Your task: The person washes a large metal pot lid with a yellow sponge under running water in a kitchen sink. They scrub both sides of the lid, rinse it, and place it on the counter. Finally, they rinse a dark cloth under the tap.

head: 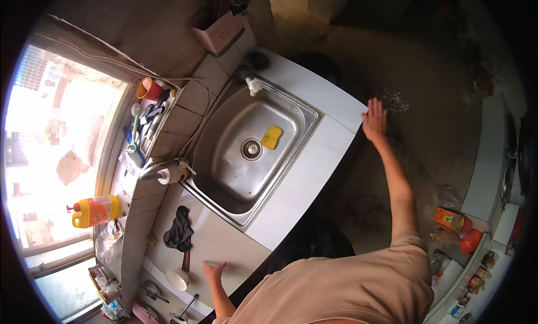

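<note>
My right hand (374, 120) is at the outer corner of the white tiled counter (323, 143), fingers stretched out and nothing held. My left hand (214, 270) is over the counter's lower part, thumb apart from the fingers, also with nothing in it. Beside it are a white bowl (177, 278), a pair of brown chopsticks (186, 261) and a crumpled dark cloth (178, 231). Between my hands lies the stainless steel sink (235, 181). A yellow sponge (272, 137) rests in its basin, next to the drain strainer (251, 149).
A faucet (254, 85) stands at the sink's far corner. Along the window ledge are a red cup (149, 88), knives, a green-handled brush (135, 130) and a yellow pump bottle (96, 211). Ladles (153, 291) lie at lower left. An orange box (450, 220) sits at right.
</note>
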### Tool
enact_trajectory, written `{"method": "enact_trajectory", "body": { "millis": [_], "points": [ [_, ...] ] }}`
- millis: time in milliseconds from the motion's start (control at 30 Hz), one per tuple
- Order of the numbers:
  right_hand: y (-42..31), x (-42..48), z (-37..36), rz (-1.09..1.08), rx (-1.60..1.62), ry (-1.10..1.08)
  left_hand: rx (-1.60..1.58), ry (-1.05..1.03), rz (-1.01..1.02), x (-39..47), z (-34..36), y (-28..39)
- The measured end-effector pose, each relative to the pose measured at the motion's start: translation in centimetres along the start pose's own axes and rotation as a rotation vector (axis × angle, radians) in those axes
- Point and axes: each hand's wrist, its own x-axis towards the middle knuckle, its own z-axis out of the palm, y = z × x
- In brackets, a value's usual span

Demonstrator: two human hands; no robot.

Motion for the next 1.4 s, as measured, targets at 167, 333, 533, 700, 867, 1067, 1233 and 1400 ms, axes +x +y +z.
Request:
{"method": "enact_trajectory", "body": {
  "millis": [167,333,533,700,867,1067,1233,1400],
  "points": [
    [-10.8,0.2,0.2,0.056,0.044,-0.042,-0.149,0.261,-0.234,0.8,5.0,12.2],
    [-26.6,4.2,-1.2,-0.472,0.227,-0.074,-0.052,0.696,-0.544,4.5,10.0,15.5],
    [-28.9,3.8,-2.0,-0.535,0.446,-0.006,-0.197,0.771,-0.725,3.4,9.3,19.6],
    [-18.7,10.9,0.4,-0.136,0.199,0.083,-0.098,0.896,-0.854,3.2,9.2,22.8],
    [-29.1,11.3,0.3,-0.678,0.425,-0.334,-0.059,0.903,-0.827,3.5,9.1,22.4],
    [-29.7,2.7,-3.9,-1.019,0.539,-0.306,-0.111,0.929,-0.825,3.5,9.3,22.5],
    [-22.3,0.5,-2.7,-1.086,0.395,-0.300,-0.158,0.967,-0.781,3.5,9.5,22.3],
    [-22.4,-0.4,-2.7,-1.105,0.304,-0.320,-0.172,0.967,-0.746,2.2,8.3,23.5]
  ]
}}
